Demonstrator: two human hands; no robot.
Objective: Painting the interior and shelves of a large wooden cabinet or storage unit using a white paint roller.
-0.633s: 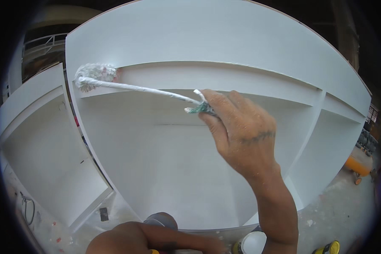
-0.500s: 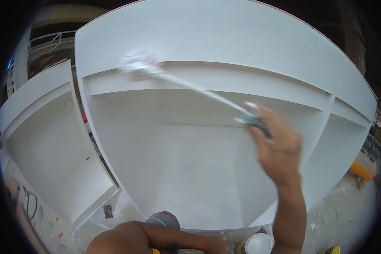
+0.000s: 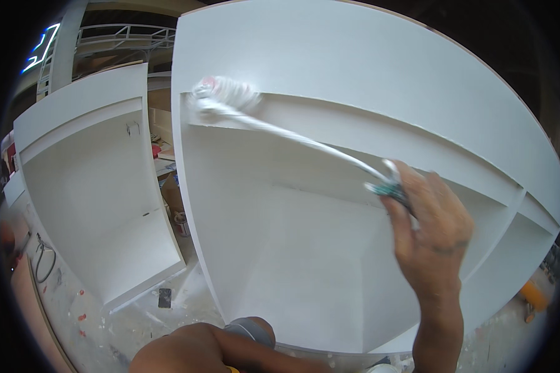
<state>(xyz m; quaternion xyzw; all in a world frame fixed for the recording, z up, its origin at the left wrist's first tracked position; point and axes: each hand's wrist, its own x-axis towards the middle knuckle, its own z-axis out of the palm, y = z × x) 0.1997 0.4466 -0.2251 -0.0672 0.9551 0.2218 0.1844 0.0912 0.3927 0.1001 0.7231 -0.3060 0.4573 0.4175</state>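
The right grip [image 3: 432, 217] pinches the roller [image 3: 226, 96] by its green handle [image 3: 390, 190]; the head lies up and left of that grip, at the cabinet's [image 3: 354, 53] front ledge. The step in hand looks like a rolling stroke, calling next for even pressure. Blur hides whether the head touches. The left grip is out of view, its state untellable; the bucket [image 3: 382, 368] below the right grip is mostly cut off.

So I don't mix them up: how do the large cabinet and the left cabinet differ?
The large cabinet fills mid-view; the left cabinet looks smaller. The large cabinet has an upright divider; the left cabinet shows one undivided opening. The roller is at the large cabinet's upper front; none is at the left cabinet. Both are white and open-fronted.
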